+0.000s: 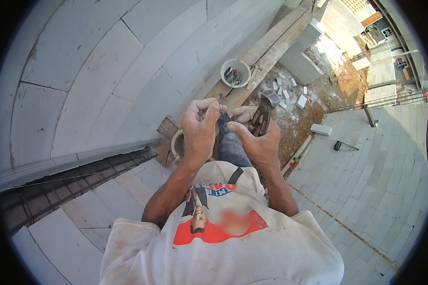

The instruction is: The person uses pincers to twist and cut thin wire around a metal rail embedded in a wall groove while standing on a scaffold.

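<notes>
In front of my chest, my left hand [200, 124] is closed in a pinch, thumb against fingers. A small greenish scrap [222, 101] shows at its fingertips, too small to name. My right hand [260, 140] is closed around a dark hand tool [260, 119] with a black and yellowish grip. Its working end is partly hidden by the fingers, so I cannot tell the kind. The thumb points toward the left hand, and the two hands are a little apart. Below them is my leg in dark blue trousers [230, 145].
A wall of pale blocks [95, 90] rises on the left. Wooden planks [276, 45] run beyond my hands, bearing a white bucket [235, 63] with tools. Another bucket [177, 145] stands behind my left wrist. Broken block pieces [283, 92] litter the ground; another block wall [366, 161] stands right.
</notes>
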